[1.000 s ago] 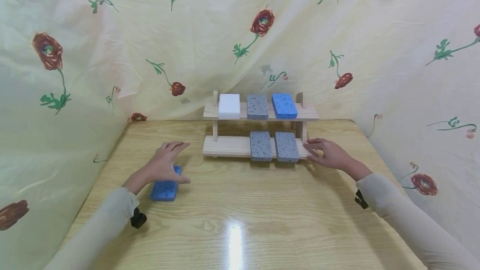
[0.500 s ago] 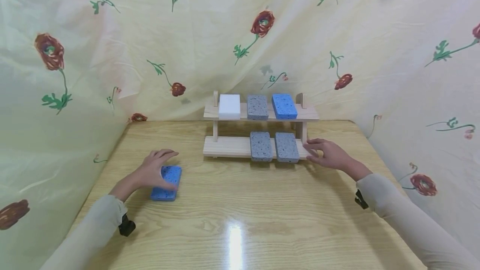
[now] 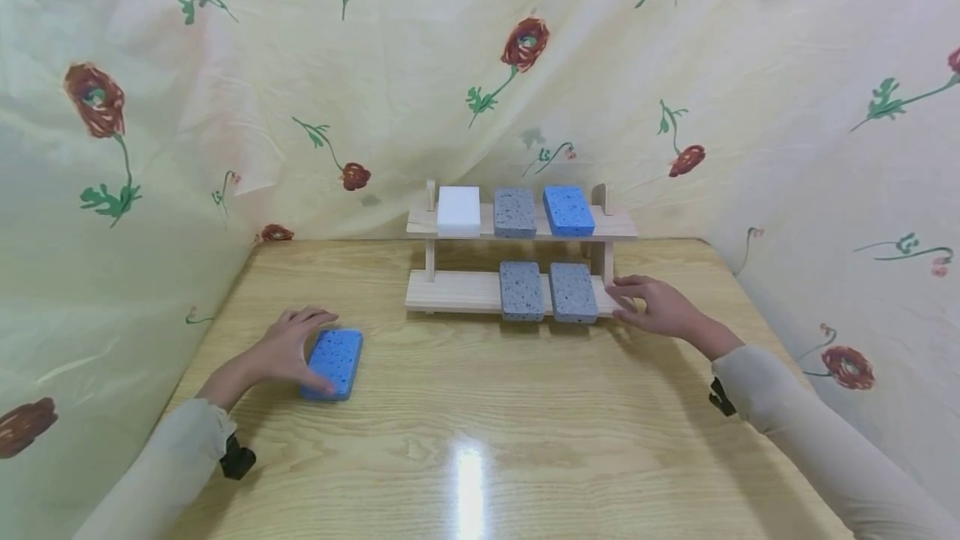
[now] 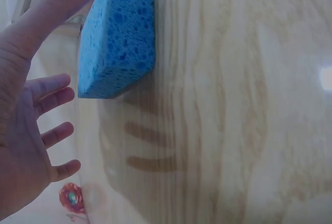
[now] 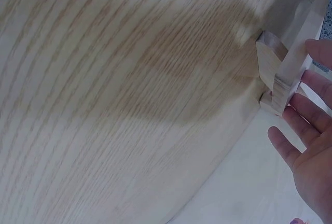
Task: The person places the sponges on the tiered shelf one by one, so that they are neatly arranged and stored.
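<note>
A blue speckled sponge (image 3: 341, 357) lies on the table at the left. My left hand (image 3: 281, 348) hovers at its left side with thumb and fingers spread wide; the thumb overlaps the sponge's near end in the head view. In the left wrist view the fingers (image 4: 54, 136) stand apart from the blue sponge (image 4: 127, 32). At the other side, my right hand (image 3: 656, 308) holds the right end of the two-tier wooden shelf (image 3: 453, 292), at its lower board. The right wrist view has thumb and fingertips against the end of that board (image 5: 293, 73).
On the upper board stand a white sponge (image 3: 459, 211), a grey sponge (image 3: 514, 213) and a blue sponge (image 3: 568, 211). Two grey sponges (image 3: 522, 292) lean on the lower board's middle and right. Flower-printed cloth (image 3: 337, 65) surrounds the wooden table (image 3: 555, 440).
My left hand has drawn back leftward and toward me across the blue sponge, uncovering more of it. The sponge stays in place, and my right hand keeps its position at the shelf.
</note>
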Demonstrator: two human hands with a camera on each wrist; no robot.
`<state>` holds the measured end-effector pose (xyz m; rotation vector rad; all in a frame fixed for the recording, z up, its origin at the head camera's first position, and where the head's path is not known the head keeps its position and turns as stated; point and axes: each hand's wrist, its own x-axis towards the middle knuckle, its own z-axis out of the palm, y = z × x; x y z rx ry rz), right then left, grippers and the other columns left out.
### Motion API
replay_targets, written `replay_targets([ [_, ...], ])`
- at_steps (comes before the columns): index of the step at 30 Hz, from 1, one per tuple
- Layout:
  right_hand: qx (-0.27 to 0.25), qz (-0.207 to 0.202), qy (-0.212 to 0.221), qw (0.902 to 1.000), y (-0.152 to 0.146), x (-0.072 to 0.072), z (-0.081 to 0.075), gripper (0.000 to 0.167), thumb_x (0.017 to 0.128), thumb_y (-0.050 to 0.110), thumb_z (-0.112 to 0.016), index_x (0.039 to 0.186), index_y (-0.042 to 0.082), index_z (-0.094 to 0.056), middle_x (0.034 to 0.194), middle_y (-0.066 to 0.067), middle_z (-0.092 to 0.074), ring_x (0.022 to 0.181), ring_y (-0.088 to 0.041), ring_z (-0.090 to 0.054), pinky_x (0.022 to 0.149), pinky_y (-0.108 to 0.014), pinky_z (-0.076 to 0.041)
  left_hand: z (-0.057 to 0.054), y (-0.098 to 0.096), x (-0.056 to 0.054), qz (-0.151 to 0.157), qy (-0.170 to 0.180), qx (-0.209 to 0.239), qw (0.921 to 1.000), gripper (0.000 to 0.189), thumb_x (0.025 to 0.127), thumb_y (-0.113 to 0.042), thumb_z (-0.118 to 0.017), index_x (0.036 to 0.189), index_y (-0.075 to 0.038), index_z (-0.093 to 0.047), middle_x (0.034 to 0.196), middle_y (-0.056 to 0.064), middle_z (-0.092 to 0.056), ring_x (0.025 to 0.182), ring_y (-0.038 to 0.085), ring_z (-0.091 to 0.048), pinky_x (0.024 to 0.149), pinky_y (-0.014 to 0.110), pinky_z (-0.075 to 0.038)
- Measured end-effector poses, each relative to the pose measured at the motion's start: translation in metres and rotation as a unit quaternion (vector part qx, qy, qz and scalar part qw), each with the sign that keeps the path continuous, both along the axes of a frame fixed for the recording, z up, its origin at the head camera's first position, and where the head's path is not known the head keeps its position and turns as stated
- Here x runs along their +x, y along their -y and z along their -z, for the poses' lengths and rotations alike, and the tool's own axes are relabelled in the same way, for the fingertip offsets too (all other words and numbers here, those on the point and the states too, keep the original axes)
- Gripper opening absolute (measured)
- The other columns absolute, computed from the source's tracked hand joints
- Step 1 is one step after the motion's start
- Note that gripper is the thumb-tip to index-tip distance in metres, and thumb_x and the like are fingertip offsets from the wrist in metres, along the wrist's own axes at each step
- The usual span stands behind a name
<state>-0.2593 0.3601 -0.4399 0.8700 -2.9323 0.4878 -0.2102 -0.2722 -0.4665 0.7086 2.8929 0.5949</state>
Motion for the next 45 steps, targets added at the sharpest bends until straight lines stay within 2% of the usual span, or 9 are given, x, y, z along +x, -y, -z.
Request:
replay_targets([
  [5,0.001,0.004,0.004,1.0,0.001,0.0005,-0.001,0.043,0.095,0.016,-0.072,0.132,-0.004,-0.065,0.137,-0.032,-0.059,0.12,-0.05,-0.061,0.091,-0.059,-0.053,0.0034,0.0037,0.0042,-0.014,0.025,0.004,0.9996,0.118,0.054,-0.063,-0.092,0.148,-0.005,-0.049,0.149,0.025,-0.047,0.13,0.051,-0.04,0.101,0.073,-0.04],
  [9,0.001,0.003,0.002,1.0,0.0007,0.0006,-0.0009,0.043,0.094,0.016,-0.072,0.132,-0.004,-0.065,0.137,-0.032,-0.06,0.119,-0.05,-0.061,0.087,-0.055,-0.053,0.0054,0.0059,0.0063,-0.022,0.037,0.003,0.9991,0.119,0.054,-0.064,-0.092,0.149,-0.007,-0.048,0.15,0.022,-0.046,0.131,0.048,-0.04,0.1,0.072,-0.041],
  [14,0.004,0.004,0.0,1.0,-0.0003,0.0005,0.0002,0.044,0.095,0.017,-0.072,0.133,-0.003,-0.065,0.137,-0.032,-0.06,0.115,-0.048,-0.064,0.081,-0.049,-0.052,0.0065,0.008,0.0071,-0.021,0.035,-0.003,0.9992,0.12,0.053,-0.063,-0.093,0.149,-0.007,-0.047,0.15,0.022,-0.046,0.131,0.049,-0.04,0.1,0.072,-0.04],
  [22,0.003,0.003,0.004,1.0,0.0002,0.0016,-0.0001,0.044,0.095,0.017,-0.071,0.134,-0.003,-0.064,0.138,-0.031,-0.059,0.116,-0.048,-0.063,0.083,-0.05,-0.052,0.007,0.0085,0.0068,-0.017,0.037,-0.011,0.9991,0.125,0.053,-0.062,-0.094,0.151,-0.004,-0.044,0.151,0.024,-0.044,0.133,0.053,-0.038,0.102,0.074,-0.039],
  [32,-0.004,0.001,0.004,1.0,0.0011,0.0023,-0.0011,0.043,0.095,0.016,-0.071,0.133,-0.004,-0.064,0.138,-0.032,-0.059,0.121,-0.051,-0.059,0.095,-0.062,-0.052,0.0064,0.0084,0.0065,-0.011,0.043,-0.022,0.9988,0.13,0.053,-0.063,-0.094,0.154,-0.002,-0.04,0.153,0.024,-0.041,0.134,0.053,-0.036,0.102,0.074,-0.038],
  [45,-0.005,0.004,-0.001,1.0,0.0007,0.0031,-0.0005,0.045,0.095,0.015,-0.071,0.134,-0.005,-0.063,0.138,-0.033,-0.059,0.122,-0.052,-0.059,0.096,-0.063,-0.051,0.0067,0.0068,0.007,-0.012,0.04,-0.022,0.9989,0.125,0.053,-0.063,-0.094,0.152,-0.003,-0.044,0.151,0.024,-0.043,0.132,0.05,-0.039,0.1,0.072,-0.04],
])
